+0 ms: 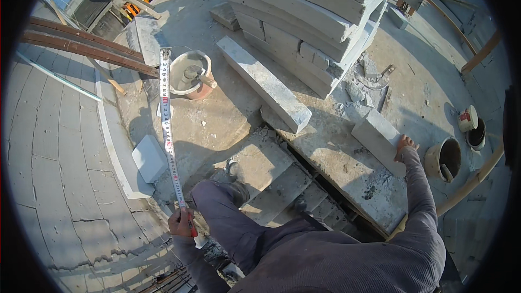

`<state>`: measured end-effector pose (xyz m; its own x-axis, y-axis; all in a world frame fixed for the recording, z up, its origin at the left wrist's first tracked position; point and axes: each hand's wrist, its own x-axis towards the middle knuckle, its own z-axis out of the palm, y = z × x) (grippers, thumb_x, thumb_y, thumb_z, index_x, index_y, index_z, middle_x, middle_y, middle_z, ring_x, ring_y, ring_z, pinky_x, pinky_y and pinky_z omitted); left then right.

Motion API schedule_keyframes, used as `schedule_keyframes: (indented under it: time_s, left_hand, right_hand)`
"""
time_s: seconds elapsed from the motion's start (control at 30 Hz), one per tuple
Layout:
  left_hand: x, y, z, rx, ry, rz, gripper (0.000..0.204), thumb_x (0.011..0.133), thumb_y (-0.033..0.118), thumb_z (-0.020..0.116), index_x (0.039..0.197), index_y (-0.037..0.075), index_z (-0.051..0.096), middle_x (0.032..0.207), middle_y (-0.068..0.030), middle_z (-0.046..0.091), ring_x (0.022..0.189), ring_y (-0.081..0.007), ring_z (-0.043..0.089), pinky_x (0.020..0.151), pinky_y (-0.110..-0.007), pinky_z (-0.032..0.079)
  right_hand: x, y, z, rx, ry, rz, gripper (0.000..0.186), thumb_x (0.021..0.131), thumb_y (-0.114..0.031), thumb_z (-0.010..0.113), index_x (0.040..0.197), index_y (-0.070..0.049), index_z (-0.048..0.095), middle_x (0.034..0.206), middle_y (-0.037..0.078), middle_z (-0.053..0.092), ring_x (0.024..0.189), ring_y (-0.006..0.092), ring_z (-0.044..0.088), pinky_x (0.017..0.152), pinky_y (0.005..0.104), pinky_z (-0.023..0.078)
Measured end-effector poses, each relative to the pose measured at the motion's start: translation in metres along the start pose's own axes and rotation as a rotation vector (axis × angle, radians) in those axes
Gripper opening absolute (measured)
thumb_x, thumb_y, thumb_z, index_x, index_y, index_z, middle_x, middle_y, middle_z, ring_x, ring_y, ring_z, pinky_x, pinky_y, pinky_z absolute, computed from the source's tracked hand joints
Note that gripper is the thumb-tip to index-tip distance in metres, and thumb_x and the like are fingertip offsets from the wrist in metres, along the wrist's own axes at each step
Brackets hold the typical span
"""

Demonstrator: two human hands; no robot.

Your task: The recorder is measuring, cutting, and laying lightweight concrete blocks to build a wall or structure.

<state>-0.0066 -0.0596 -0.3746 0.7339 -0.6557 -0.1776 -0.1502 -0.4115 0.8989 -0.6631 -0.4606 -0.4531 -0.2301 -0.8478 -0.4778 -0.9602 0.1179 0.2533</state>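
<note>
Tape measure (pixel 167 125) extended from the left hand (pixel 180 221), grip closed around its case, to just left of a bucket (pixel 204 92). Right hand (pixel 406 145), fingers spread, rests on a grey block (pixel 379 137). Measuring appears in hand; the next move likely calls for steadiness.

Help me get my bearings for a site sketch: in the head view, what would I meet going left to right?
Pale slab → left hand gripping the tape measure → long grey block → shorter grey block → right hand on its end → pale bucket.
</note>
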Motion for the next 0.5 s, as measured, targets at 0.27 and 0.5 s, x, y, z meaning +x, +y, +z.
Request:
schedule_keyframes:
  time_s: [0.27, 0.5]
  left_hand:
    - [-0.014, 0.017, 0.017, -0.183, 0.025, -0.116, 0.038, 0.102, 0.027, 0.053, 0.080, -0.002, 0.065, 0.066, -0.0008, 0.055, 0.058, -0.0066, 0.044, 0.056, -0.025, 0.035]
    - [-0.056, 0.021, 0.007, -0.083, 0.043, -0.009, 0.040, 0.102, 0.027, 0.053, 0.078, -0.003, 0.064, 0.063, -0.0005, 0.053, 0.056, -0.0063, 0.044, 0.054, -0.024, 0.033]
  right_hand:
    - [-0.028, -0.375, -0.094, 0.313, 0.194, -0.571, 0.123, 0.070, -0.062, 0.076, 0.153, 0.002, 0.012, 0.153, 0.025, 0.029, 0.142, 0.0419, 0.028, 0.117, 0.0512, 0.026]
    - [-0.003, -0.443, -0.090, 0.350, 0.158, -0.428, 0.102, 0.070, -0.037, 0.081, 0.147, -0.001, 0.025, 0.138, 0.022, 0.046, 0.128, 0.0378, 0.050, 0.107, 0.0444, 0.042]
